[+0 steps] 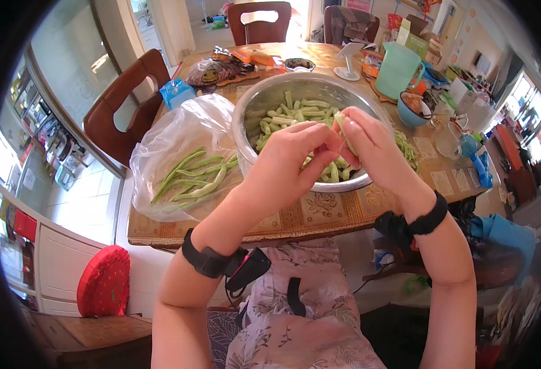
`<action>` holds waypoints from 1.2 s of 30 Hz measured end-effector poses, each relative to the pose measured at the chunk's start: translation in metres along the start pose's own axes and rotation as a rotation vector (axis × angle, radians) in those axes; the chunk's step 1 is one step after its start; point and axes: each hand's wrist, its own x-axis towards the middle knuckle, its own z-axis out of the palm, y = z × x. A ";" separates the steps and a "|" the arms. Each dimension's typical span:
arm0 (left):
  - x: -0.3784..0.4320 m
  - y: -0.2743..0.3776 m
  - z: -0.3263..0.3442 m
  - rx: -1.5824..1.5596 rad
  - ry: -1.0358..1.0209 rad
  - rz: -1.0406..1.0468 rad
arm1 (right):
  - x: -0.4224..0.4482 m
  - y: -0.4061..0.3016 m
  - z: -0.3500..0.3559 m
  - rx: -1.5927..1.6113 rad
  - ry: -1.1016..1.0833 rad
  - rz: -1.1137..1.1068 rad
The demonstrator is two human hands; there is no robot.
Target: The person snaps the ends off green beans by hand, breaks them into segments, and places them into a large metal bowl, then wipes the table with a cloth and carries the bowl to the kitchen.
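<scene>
A large metal bowl (270,85) stands on the table and holds many green bean pieces (307,110). Over its near half my two hands meet. My right hand (372,143) grips a green bean (342,127) between thumb and fingers. The fingertips of my left hand (298,152) are pinched together just beside that bean; whether they hold a strand or the bean's end is too small to tell. On the left, several whole green beans (201,177) lie on a clear plastic bag (153,157). A heap of thin green scraps (404,150) lies right of the bowl, partly hidden by my right hand.
A patterned cloth covers the table (270,226). Behind the bowl are a small dark bowl (299,63) and a white stand (348,62). At the right stand a green pitcher (397,69), a blue bowl (413,110) and a glass jug (448,140). Wooden chairs (123,101) surround the table.
</scene>
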 end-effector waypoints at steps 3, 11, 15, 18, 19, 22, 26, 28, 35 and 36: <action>-0.002 0.004 -0.003 0.049 -0.013 -0.019 | 0.017 0.019 -0.011 0.087 0.085 0.036; -0.014 0.001 -0.007 -0.019 0.012 -0.180 | 0.005 0.034 -0.023 -0.478 0.197 -0.263; -0.019 -0.005 -0.008 -0.066 0.088 -0.221 | -0.022 0.000 -0.003 -0.017 0.013 -0.226; -0.017 -0.005 -0.004 -0.072 0.086 -0.223 | -0.029 -0.009 0.004 0.051 0.000 -0.213; -0.016 -0.004 -0.002 -0.074 0.080 -0.221 | -0.029 -0.008 0.005 0.051 0.006 -0.211; -0.014 -0.003 0.004 -0.128 0.075 -0.198 | -0.029 -0.002 0.005 0.126 0.018 -0.192; -0.014 -0.001 0.009 -0.388 0.089 -0.345 | -0.030 0.000 0.003 0.143 0.052 -0.170; -0.016 0.001 0.009 -0.520 0.096 -0.449 | -0.031 -0.001 0.002 0.128 0.042 -0.170; -0.047 -0.012 -0.044 -0.121 0.265 -0.205 | -0.038 0.035 -0.079 0.010 0.398 -0.057; -0.056 -0.019 -0.063 -0.058 0.306 -0.261 | -0.038 0.049 -0.096 0.025 0.444 -0.037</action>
